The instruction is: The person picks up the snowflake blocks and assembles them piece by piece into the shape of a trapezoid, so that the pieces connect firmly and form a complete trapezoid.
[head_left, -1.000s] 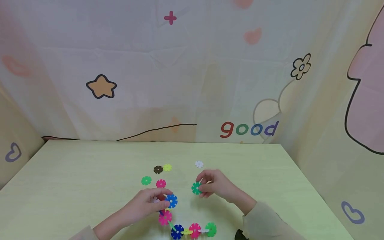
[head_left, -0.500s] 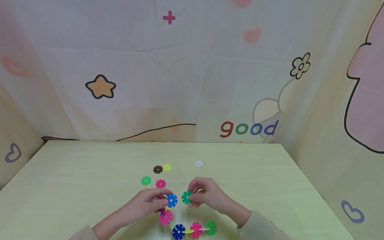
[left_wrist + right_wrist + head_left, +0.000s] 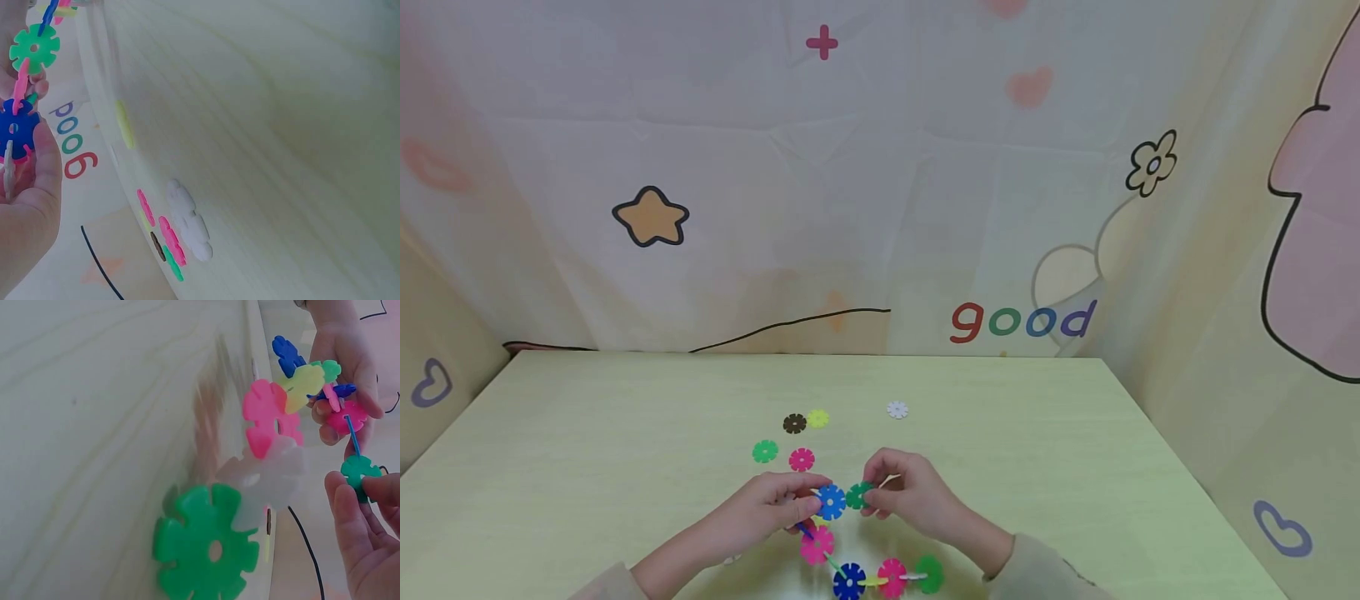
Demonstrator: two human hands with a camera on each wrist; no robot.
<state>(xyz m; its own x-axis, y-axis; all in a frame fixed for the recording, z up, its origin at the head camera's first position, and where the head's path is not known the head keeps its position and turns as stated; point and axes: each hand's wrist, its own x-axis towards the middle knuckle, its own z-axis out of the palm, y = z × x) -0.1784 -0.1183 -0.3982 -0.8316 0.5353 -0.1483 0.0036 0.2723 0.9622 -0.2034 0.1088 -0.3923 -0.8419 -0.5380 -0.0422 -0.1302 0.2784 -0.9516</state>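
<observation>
My left hand grips one end of a chain of notched plastic snowflake discs. A blue disc stands out from its thumb and finger. My right hand pinches a single green disc, whose edge meets the blue disc's edge. In the right wrist view, the blue disc is edge-on against this teal-green disc. The chain curves down past a pink disc and a dark blue disc to another green disc at its far end. My left fingers partly hide the upper links.
Loose discs lie on the table beyond my hands: brown, yellow, green, pink and white. A printed cloth hangs behind the table's back edge.
My right hand has moved left and slightly nearer, bringing the green disc up against the blue disc. My left hand has stayed almost still, holding the chain.
</observation>
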